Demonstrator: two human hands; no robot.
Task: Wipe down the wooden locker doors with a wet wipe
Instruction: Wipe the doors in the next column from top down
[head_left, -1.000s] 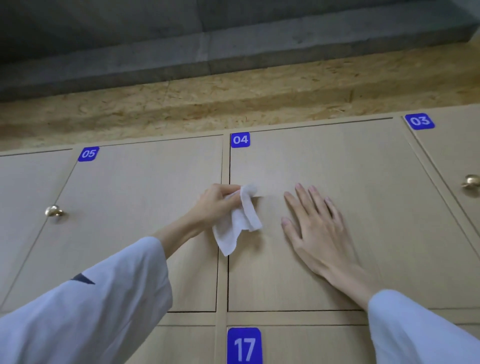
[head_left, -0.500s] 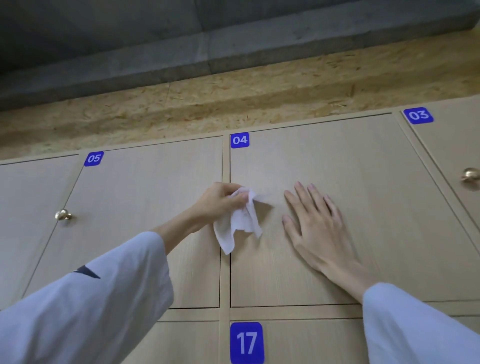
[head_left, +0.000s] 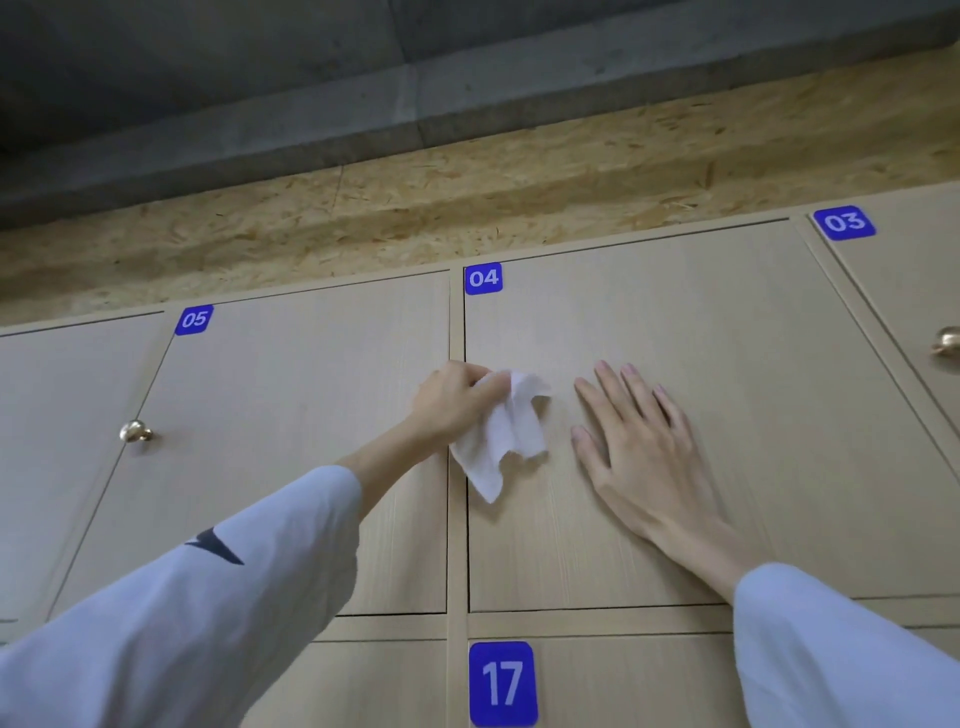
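Locker door 04 (head_left: 727, 415), a flat rectangular pale wood-grain panel; right hand (head_left: 644, 447) lies flat on it, fingers straight, toward 11 o'clock. Left hand (head_left: 452, 400) pinches a crumpled white wet wipe (head_left: 506, 441) at the door's left edge; the wipe's long axis hangs toward 6 o'clock

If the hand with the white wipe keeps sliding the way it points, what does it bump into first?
Probably the right hand, which lies flat on the pale wooden locker door marked 04. The left hand, gripping the crumpled white wet wipe, points straight toward it.
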